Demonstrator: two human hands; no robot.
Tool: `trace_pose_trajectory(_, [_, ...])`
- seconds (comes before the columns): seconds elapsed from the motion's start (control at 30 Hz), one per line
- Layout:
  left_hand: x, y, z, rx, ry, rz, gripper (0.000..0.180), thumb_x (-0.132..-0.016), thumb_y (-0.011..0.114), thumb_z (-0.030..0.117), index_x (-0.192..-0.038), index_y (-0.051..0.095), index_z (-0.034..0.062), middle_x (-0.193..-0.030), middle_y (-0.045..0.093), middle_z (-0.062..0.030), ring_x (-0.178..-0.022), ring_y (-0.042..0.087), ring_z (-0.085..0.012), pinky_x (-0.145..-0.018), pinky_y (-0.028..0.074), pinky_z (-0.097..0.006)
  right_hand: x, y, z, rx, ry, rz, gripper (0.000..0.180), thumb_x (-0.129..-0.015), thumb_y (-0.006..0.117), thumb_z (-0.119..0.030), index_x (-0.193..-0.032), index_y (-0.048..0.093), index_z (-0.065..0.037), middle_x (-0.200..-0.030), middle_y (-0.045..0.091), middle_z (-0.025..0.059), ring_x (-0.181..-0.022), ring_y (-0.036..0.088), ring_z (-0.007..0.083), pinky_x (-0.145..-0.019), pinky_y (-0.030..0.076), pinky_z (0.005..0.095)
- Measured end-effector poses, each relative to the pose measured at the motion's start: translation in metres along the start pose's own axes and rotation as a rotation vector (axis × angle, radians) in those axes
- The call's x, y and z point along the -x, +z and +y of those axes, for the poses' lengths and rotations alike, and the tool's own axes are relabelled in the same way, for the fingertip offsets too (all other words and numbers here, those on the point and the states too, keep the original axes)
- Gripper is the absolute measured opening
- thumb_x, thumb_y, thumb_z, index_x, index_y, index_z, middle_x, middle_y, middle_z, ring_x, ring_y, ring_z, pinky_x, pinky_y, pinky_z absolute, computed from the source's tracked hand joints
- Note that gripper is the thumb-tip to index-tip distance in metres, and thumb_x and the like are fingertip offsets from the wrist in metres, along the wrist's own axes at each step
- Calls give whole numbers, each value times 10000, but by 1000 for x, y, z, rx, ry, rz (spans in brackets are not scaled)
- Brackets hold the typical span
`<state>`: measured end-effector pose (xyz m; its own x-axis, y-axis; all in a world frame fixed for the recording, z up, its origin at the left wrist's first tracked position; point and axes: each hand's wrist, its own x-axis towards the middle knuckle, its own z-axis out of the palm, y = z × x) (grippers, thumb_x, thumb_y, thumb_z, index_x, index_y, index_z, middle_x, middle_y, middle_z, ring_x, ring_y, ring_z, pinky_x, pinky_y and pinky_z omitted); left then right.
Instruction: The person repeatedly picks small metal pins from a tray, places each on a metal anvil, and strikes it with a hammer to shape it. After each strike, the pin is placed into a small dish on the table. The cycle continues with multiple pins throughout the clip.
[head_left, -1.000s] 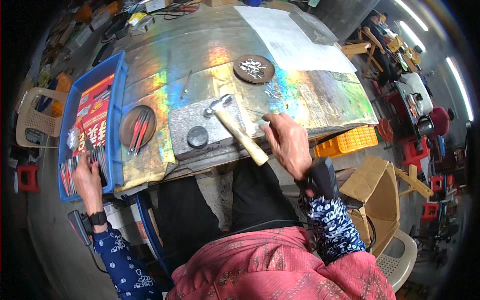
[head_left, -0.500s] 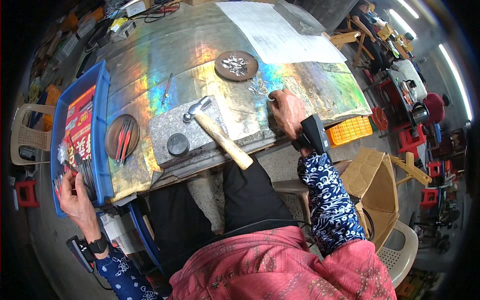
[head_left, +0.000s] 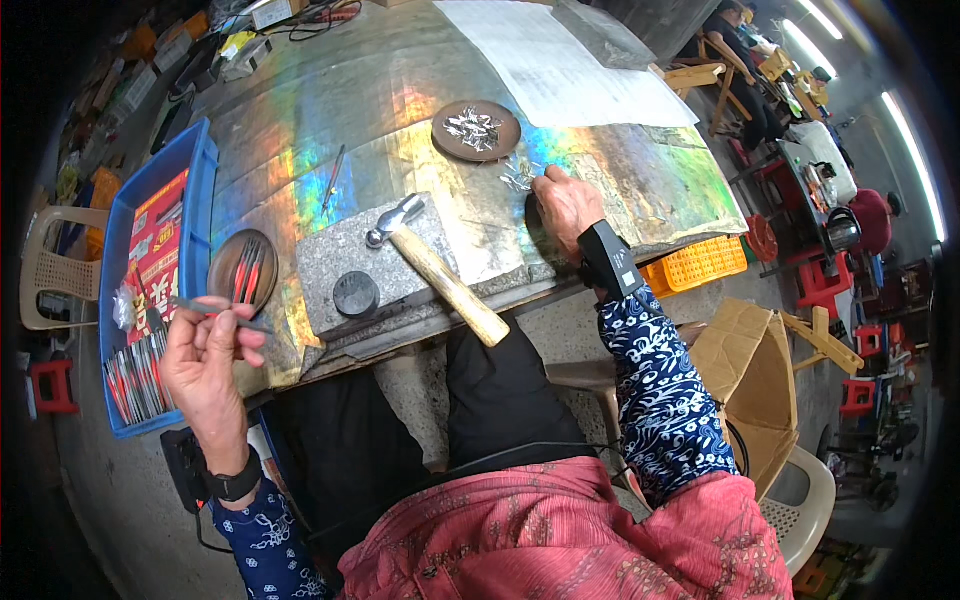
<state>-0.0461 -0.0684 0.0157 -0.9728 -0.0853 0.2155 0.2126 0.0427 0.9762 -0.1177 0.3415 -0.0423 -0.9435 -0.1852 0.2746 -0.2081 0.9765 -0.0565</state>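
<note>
My left hand [head_left: 205,350] is raised beside the table's near left corner and pinches a thin grey metal tool [head_left: 222,310] that lies level across its fingertips. My right hand [head_left: 565,205] lies knuckles-up on the shiny tabletop [head_left: 400,90], fingertips at a small heap of loose silvery metal pieces [head_left: 518,177]. Its grip is hidden under the fingers. Just beyond stands a brown round dish [head_left: 475,130] holding more such pieces. A wooden-handled hammer [head_left: 440,275] lies on a grey stone slab [head_left: 335,255], in neither hand, beside a black round block [head_left: 355,293].
A blue tray [head_left: 200,160] with red packets and thin tools runs along the left edge. A second brown dish [head_left: 243,270] holds red-handled tools. A thin tool [head_left: 333,178] and a white sheet [head_left: 560,65] lie further back. An orange crate [head_left: 700,265], a cardboard box [head_left: 745,370] and chairs stand at the right.
My right hand left the hammer's side and moved away to the loose metal pieces. My left hand rose out of the blue tray with the thin grey tool.
</note>
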Motion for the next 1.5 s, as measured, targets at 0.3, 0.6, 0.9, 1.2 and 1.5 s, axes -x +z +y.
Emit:
trace_pose_trajectory(0.3, [-3,37,-10,28,-45,-144,168,-966,535,21,-1102,581,-68,-941,671,-139,-745,668,-132,-658,558,-246,-19,-6,2,207,-118,-144,51,-773,592,-54,-792,619,-14,-894,618,183,-788,652,361,-671,522,444])
trace_pose_trajectory(0.6, [2,49,-18,-26,-34,-148,140,-958,544,16,-1059,604,-59,-899,654,-79,-714,637,-100,-639,530,-221,-14,-3,8,216,-159,-76,89,-749,609,-85,-788,638,-11,-846,632,179,-782,667,345,-651,534,437])
trace_pose_trajectory(0.9, [3,58,-22,-112,39,-87,103,-913,598,-7,-994,650,-45,-806,649,-47,-666,619,-74,-582,507,-204,-10,6,24,79,-196,91,141,-772,613,-127,-861,567,-28,-850,579,184,-718,611,360,-616,489,438])
trace_pose_trajectory(1.2, [4,61,-27,-143,39,-43,123,-875,653,4,-987,662,-45,-803,654,-27,-667,602,-51,-581,487,-193,9,-22,-7,-196,105,-6,125,-814,602,-84,-874,522,-9,-766,595,212,-752,601,398,-656,473,449])
trace_pose_trajectory(1.5, [7,55,-19,18,-31,-19,108,-881,652,1,-979,651,-45,-806,664,-41,-690,607,-62,-563,496,-189,28,-48,-56,-583,35,184,169,-865,625,13,-1033,647,6,-890,657,143,-807,678,221,-696,529,314])
